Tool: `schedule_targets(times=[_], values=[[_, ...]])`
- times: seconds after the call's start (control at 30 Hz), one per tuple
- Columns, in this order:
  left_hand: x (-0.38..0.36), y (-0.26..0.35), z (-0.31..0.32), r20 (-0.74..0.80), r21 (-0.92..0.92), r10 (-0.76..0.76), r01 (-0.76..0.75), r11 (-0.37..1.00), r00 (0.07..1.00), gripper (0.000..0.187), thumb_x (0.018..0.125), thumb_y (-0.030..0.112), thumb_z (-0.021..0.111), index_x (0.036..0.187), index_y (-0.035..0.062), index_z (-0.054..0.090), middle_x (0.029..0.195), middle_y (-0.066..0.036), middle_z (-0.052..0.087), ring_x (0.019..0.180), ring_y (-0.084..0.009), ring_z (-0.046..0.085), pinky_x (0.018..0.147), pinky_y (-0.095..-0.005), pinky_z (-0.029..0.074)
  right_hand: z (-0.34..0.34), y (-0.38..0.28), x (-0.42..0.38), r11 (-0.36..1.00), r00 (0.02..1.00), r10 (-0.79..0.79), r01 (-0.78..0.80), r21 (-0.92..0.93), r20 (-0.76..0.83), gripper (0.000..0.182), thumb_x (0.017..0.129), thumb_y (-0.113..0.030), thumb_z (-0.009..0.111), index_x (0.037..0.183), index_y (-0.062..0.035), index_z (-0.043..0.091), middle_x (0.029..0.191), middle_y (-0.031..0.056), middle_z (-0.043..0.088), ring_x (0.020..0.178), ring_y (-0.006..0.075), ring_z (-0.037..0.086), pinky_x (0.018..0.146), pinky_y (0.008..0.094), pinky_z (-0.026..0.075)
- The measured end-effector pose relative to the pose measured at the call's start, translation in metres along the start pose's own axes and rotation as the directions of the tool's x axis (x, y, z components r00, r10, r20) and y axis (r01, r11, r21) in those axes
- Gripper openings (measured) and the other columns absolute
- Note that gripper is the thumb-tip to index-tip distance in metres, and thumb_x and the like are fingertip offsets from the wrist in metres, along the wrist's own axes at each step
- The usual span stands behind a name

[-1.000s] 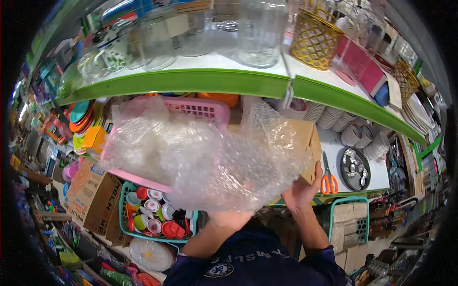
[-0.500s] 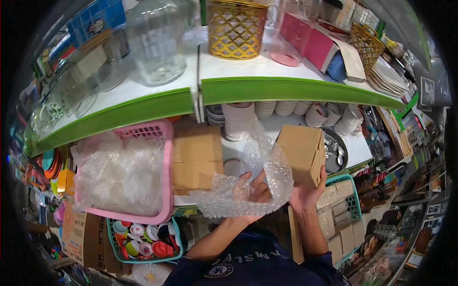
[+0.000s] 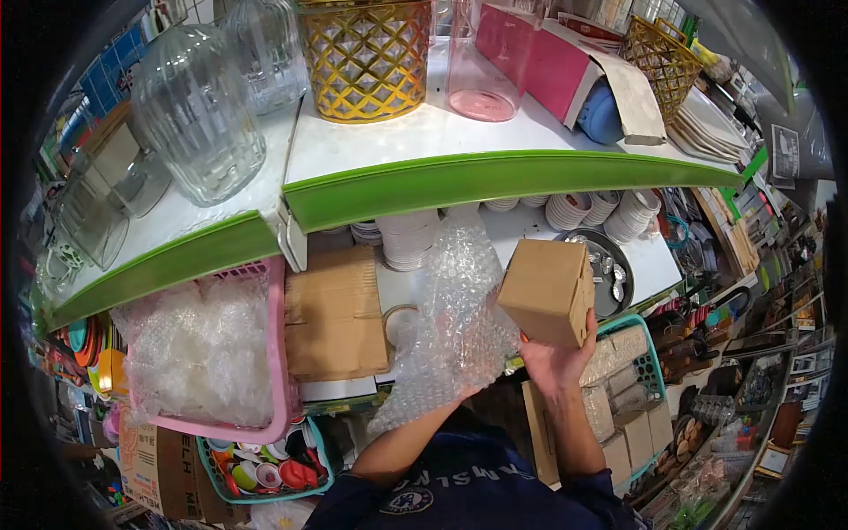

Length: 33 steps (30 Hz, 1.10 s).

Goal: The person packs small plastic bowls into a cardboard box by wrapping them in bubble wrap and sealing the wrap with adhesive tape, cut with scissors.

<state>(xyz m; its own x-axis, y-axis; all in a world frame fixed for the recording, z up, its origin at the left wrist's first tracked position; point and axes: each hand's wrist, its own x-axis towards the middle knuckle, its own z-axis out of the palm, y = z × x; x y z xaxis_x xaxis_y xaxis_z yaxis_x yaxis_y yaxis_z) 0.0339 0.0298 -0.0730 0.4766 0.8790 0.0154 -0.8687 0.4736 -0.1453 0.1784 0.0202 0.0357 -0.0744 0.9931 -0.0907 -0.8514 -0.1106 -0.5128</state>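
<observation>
A small brown cardboard box (image 3: 543, 287) rests upright in my right hand (image 3: 558, 360), whose fingers wrap round its right side and bottom. To the left of the box, a long sheet of clear bubble wrap (image 3: 450, 327) drapes over my left hand (image 3: 471, 390). The wrap covers most of that hand, so its fingers are hard to make out; the sheet is held up by it. Flattened brown cardboard (image 3: 334, 311) lies on the lower shelf, left of the wrap. The wrap's upper end reaches near stacked white bowls (image 3: 406, 238).
A green-edged shelf (image 3: 512, 181) overhangs my hands, bearing glass jars (image 3: 194, 115) and a gold basket (image 3: 367, 62). A pink basket (image 3: 278, 353) of bubble wrap stands at left. Below are teal baskets (image 3: 654, 375). A dark round pan (image 3: 625, 296) sits right of the box.
The bubble wrap has spread from a crumpled loop into a longer sheet, now hiding my left fingers. The box stays in my right hand, slightly lower. The view has shifted right.
</observation>
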Motion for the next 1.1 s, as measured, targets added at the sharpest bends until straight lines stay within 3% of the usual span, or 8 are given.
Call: schedule_targets(times=[0.17,0.27,0.47,0.53,0.7,0.77,0.9,1.1], values=[[0.012,-0.004,0.017,0.105,-0.074,-0.099,0.107,0.992,0.99,0.074,0.091,0.06,0.048,0.142,0.0067,0.043,0.129,-0.011,0.058,0.103,-0.0234,0.061,0.09,-0.037,0.051,0.004,-0.007,0.012,0.995,0.998,-0.037,0.041,0.092,-0.042,0.075,0.089,-0.063,0.044,0.146,-0.0147,0.035,0.145,0.0117,0.04,0.132,0.0305,0.039,0.106,0.0569,0.032],[0.009,-0.011,0.058,-0.172,0.158,0.012,0.016,0.987,0.985,0.075,0.091,0.059,0.046,0.145,0.0062,0.04,0.131,-0.012,0.057,0.109,-0.029,0.058,0.098,-0.0426,0.046,-0.003,-0.02,0.02,0.995,0.995,-0.096,0.094,0.043,0.033,0.071,0.091,-0.06,0.046,0.142,-0.0116,0.042,0.142,0.0111,0.045,0.129,0.0293,0.044,0.106,0.051,0.035],[-0.003,0.014,0.018,-0.22,-0.151,-0.08,0.047,0.987,0.972,0.078,0.087,0.06,0.044,0.143,0.0044,0.041,0.139,-0.019,0.049,0.126,-0.0341,0.048,0.104,-0.0515,0.039,-0.015,-0.045,0.061,0.955,0.973,-0.224,0.231,-0.188,0.058,0.069,0.091,-0.055,0.049,0.143,-0.011,0.039,0.139,0.0088,0.049,0.127,0.0273,0.046,0.106,0.0448,0.038],[-0.01,0.016,-0.004,0.176,-0.083,-0.146,0.162,0.983,0.974,0.081,0.087,0.062,0.042,0.141,0.0015,0.042,0.143,-0.02,0.045,0.131,-0.0351,0.043,0.108,-0.0513,0.035,-0.025,-0.05,0.077,0.949,0.976,-0.199,0.214,-0.232,0.086,0.068,0.091,-0.053,0.051,0.143,-0.0107,0.039,0.138,0.0085,0.049,0.127,0.0266,0.046,0.106,0.0445,0.037],[-0.026,0.017,-0.014,0.251,0.184,-0.298,0.257,0.949,0.921,0.086,0.089,0.061,0.042,0.145,-0.0031,0.034,0.147,-0.019,0.04,0.135,-0.0336,0.038,0.115,-0.0491,0.022,-0.049,-0.056,0.116,0.916,0.956,-0.129,0.217,-0.338,0.264,0.068,0.089,-0.046,0.056,0.14,-0.0058,0.04,0.138,0.0089,0.05,0.128,0.0252,0.047,0.108,0.042,0.036],[-0.032,0.012,-0.01,-0.13,0.739,-0.216,0.24,0.63,0.968,0.085,0.091,0.058,0.041,0.15,-0.0011,0.024,0.151,-0.017,0.033,0.137,-0.0309,0.036,0.116,-0.046,0.022,-0.054,-0.054,0.129,0.907,0.958,-0.131,0.22,-0.359,0.255,0.067,0.088,-0.047,0.056,0.139,-0.007,0.041,0.138,0.0085,0.05,0.127,0.0246,0.048,0.108,0.0418,0.035],[-0.027,0.005,-0.005,-0.158,0.89,-0.12,0.194,0.413,0.98,0.083,0.088,0.048,0.057,0.149,0.0022,0.025,0.15,-0.016,0.034,0.14,-0.0284,0.031,0.115,-0.0436,0.026,-0.05,-0.053,0.137,0.847,0.971,-0.141,0.219,-0.485,0.192,0.064,0.087,-0.046,0.058,0.137,-0.0074,0.043,0.136,0.0083,0.051,0.125,0.0232,0.049,0.108,0.0411,0.035],[-0.011,-0.004,0.024,-0.138,0.968,0.118,0.109,0.225,0.983,0.054,0.095,0.014,0.061,0.142,0.0029,0.038,0.122,-0.01,0.056,0.1,-0.0144,0.06,0.081,-0.026,0.05,-0.025,-0.047,0.14,0.758,0.94,-0.273,0.342,-0.555,0.207,0.062,0.089,-0.038,0.059,0.138,-0.0065,0.039,0.134,0.0079,0.049,0.126,0.0215,0.047,0.107,0.0401,0.034]])
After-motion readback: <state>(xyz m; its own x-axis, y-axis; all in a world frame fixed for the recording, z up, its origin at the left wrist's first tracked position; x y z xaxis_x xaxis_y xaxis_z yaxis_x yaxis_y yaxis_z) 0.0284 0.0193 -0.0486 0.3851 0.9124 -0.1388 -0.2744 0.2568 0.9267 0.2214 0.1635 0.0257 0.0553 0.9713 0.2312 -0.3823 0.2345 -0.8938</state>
